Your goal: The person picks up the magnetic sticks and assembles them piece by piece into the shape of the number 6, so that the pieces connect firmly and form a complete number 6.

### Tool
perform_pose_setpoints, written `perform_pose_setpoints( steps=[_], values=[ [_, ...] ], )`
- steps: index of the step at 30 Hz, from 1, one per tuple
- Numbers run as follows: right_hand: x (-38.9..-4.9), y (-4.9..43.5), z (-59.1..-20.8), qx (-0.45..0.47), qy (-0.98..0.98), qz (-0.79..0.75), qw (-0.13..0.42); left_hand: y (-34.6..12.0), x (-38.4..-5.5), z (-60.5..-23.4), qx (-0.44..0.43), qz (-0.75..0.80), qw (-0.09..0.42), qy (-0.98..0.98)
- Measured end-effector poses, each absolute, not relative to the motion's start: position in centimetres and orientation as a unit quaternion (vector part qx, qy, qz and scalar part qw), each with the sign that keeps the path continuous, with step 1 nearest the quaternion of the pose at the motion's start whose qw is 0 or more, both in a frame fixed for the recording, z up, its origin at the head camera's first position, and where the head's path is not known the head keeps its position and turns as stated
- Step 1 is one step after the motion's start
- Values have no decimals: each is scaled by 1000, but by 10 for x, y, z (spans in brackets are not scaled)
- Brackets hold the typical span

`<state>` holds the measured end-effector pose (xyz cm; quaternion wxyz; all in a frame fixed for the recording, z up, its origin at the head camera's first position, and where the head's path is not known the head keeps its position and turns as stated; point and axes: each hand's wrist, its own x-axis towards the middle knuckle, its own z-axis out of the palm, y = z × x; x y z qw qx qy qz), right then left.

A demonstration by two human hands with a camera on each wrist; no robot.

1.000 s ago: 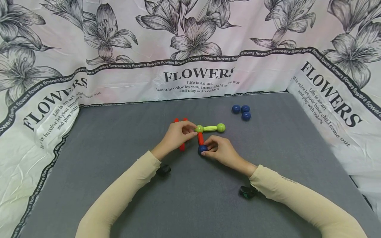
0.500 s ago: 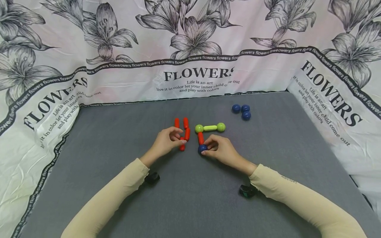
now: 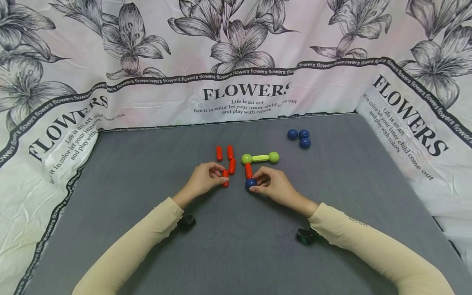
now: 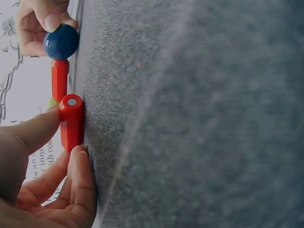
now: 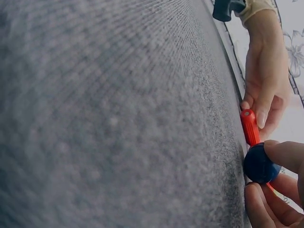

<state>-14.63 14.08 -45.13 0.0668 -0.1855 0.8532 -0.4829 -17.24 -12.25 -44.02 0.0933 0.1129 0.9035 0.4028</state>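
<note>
My left hand point(image 3: 204, 178) pinches a short red magnetic rod point(image 4: 71, 124) between thumb and fingers, low over the table; a silvery tip shows on its near end. To its right, my right hand point(image 3: 273, 186) holds a blue ball point(image 5: 261, 163) between thumb and fingers. That ball caps the near end of another red rod point(image 3: 248, 171). At its far end this rod meets a light green ball point(image 3: 246, 159). From there a light green rod point(image 3: 260, 158) runs right to a second green ball point(image 3: 273, 157).
Beyond the left hand lie three more red rods point(image 3: 219, 153), two of them end to end. A cluster of three blue balls point(image 3: 304, 143) sits at the back right of the grey table point(image 3: 236, 254). A flower-printed cloth point(image 3: 155, 102) borders the table.
My left hand has left the green ball, moved left and nearer, and taken hold of a red rod. My right hand stays on the blue ball.
</note>
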Motion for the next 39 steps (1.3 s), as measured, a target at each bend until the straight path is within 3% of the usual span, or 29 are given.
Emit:
perform_pose_setpoints(
  steps=[22,39],
  values=[
    [-148,140,-451,-186,856,-478,68,-124,-167,-442,117,439,76,888],
    [-150,140,-446,-190,858,-472,69,-120,-155,-437,77,474,99,871]
  ],
)
